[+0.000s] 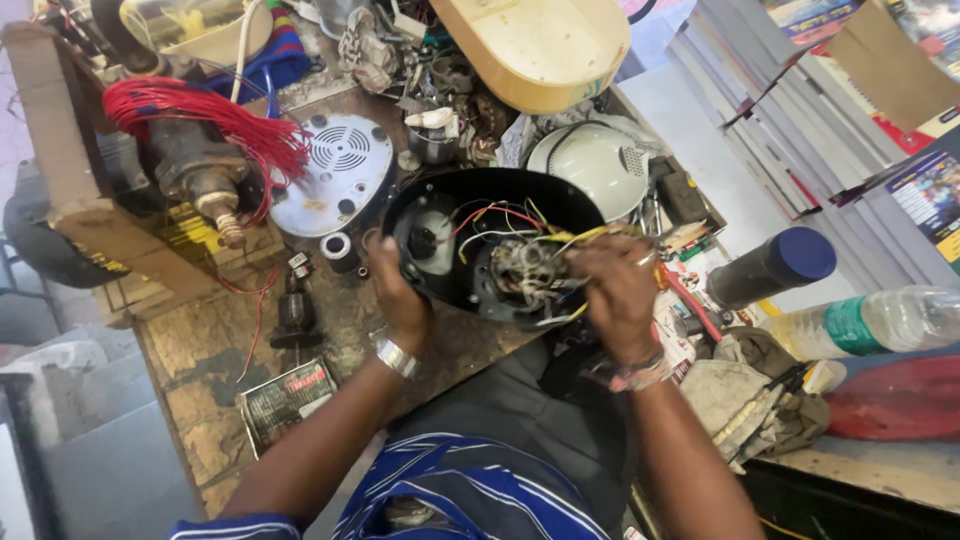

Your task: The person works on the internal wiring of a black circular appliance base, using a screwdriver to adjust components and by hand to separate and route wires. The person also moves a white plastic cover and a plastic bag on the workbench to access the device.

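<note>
Close before me, at the near edge of the table [215, 350], lies the black appliance base [560, 195], open side up, and both my grips are on it. My left hand [398, 295] clasps its left rim, thumb and fingers wrapped over the edge, so the housing sits just beyond and to the right of that palm. My right hand [618, 285] reaches in from the right rim, fingers pinched on the yellow wires [575, 237] that run across the cavity; the wires pass straight out of my fingertips toward the middle.

Inside, the base is a rounded black shell with a grey motor winding [522, 268] at its centre, red, white and yellow leads looping above it, and a pale fitting at the left wall.

Farther off, a white vented disc [335, 170] lies left of the shell, a white dome cover [590, 160] behind it, and a motor with red wires [200, 150] stands at the far left.
</note>
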